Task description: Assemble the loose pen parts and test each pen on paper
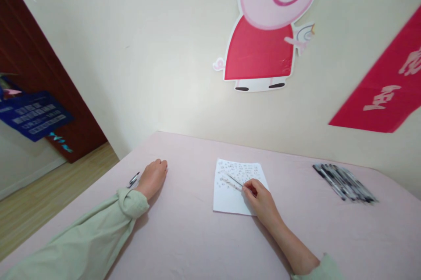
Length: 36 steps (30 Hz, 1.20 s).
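My right hand (259, 199) pinches a thin rod that looks like a pen refill (235, 180) between thumb and fingers. The rod slants up and left over a white sheet of paper (228, 203), and whether its tip touches is hard to make out. Rows of small handwritten marks cover the sheet's upper part, with a darker slanting streak beneath the rod. Over to the left, my left hand (153, 179) rests on the table with its fingers curled under, so whatever they may hold is hidden. Just beside that wrist lies a dark, pen-like object (134, 178), partly covered.
Several clear pens with black caps (345, 182) lie side by side at the table's right. A pale pink cloth covers the table (190, 227), whose back edge meets the wall (164, 73). A cartoon pig cutout (259, 52) and a red banner (378, 91) are on the wall.
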### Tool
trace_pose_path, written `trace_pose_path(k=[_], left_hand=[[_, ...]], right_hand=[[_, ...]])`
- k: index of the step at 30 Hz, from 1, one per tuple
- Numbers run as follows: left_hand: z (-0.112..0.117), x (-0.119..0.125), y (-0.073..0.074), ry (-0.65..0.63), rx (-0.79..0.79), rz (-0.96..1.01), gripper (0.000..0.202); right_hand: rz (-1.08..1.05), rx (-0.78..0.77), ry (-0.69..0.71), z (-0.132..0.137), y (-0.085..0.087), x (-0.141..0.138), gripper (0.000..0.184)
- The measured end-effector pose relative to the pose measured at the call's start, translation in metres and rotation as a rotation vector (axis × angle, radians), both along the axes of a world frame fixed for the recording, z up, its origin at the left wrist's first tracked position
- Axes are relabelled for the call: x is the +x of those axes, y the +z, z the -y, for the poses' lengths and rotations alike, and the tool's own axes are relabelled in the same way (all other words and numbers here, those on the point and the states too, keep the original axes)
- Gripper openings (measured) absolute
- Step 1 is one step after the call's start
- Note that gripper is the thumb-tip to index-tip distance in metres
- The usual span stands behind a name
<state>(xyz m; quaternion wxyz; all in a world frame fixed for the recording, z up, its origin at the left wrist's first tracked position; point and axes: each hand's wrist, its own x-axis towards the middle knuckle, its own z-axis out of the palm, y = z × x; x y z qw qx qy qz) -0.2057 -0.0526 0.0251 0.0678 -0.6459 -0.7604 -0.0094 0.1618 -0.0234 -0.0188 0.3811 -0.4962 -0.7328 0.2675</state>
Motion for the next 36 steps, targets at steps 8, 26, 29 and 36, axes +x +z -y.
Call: trace_pose_path(k=[8,26,29,36], left_hand=[[-0.017,0.077,-0.023,-0.255,0.117,0.233,0.016],[-0.042,0.195,-0.032,-0.556,0.167,0.984,0.015],[-0.045,0.188,-0.036,-0.531,0.241,1.078,0.021],[-0.037,0.181,-0.021,-0.324,0.261,1.263,0.019]], right_hand=[[-0.023,-0.01,-0.02,-0.001,0.002,-0.002,0.011],[-0.126,0.063,-0.262,-0.02,0.0,0.014,0.01],[-0.152,0.043,-0.245,-0.019,0.001,0.013,0.01],[-0.17,0.046,-0.128,-0.009,0.015,-0.009,0.009]])
